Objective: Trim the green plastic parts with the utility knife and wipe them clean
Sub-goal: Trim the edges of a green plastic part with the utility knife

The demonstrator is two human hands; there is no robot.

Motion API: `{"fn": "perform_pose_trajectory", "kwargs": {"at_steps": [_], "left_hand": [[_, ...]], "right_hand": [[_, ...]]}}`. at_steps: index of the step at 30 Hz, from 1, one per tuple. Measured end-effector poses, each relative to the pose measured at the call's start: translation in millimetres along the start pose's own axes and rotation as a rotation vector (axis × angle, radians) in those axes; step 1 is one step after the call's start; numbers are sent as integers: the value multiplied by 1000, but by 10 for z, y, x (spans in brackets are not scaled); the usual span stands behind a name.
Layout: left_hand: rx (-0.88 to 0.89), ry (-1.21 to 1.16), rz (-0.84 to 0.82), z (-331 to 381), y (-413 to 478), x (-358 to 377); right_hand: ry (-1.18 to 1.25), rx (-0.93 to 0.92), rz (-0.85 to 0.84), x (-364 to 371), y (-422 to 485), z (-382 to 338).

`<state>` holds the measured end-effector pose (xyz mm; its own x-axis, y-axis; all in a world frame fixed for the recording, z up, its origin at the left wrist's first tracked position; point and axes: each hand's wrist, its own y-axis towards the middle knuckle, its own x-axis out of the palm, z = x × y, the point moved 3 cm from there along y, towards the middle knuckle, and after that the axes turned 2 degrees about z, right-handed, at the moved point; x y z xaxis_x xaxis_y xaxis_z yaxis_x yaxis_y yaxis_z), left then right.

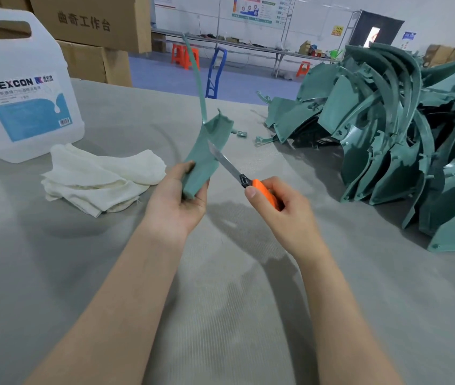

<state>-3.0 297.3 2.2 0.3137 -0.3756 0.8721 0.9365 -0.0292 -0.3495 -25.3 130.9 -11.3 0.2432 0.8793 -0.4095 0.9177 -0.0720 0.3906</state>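
My left hand [177, 201] grips the lower end of a green plastic part [206, 147], a broad curved panel with a long thin strip rising from its top. My right hand [276, 209] holds an orange utility knife [259, 190] by the handle. Its extended blade [225, 162] lies against the right edge of the panel, tip pointing up and left. A crumpled white cloth [98, 177] lies on the grey table [220, 315] to the left of my hands.
A big heap of green plastic parts [392, 134] fills the right side of the table. A white DEXCON jug [23, 87] stands at the far left, behind the cloth. Cardboard boxes [93, 29] are stacked behind it. Small green offcuts [242, 133] lie near the heap.
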Motion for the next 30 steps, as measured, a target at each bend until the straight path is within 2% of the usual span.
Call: {"fn": "perform_pose_trajectory", "kwargs": {"at_steps": [16,25,27,30], "left_hand": [[-43,76,-13,-40,11,-10],[-49,80,-17,-43,-3,0],[-24,81,-3,-28,6,1],[30,38,29,23,28,-18]], "right_hand": [[-112,30,253,-76,5,33],[-185,124,410,-206,28,77],[-118,133,365,-231,36,42],[249,195,101,-142,15,-65]]}}
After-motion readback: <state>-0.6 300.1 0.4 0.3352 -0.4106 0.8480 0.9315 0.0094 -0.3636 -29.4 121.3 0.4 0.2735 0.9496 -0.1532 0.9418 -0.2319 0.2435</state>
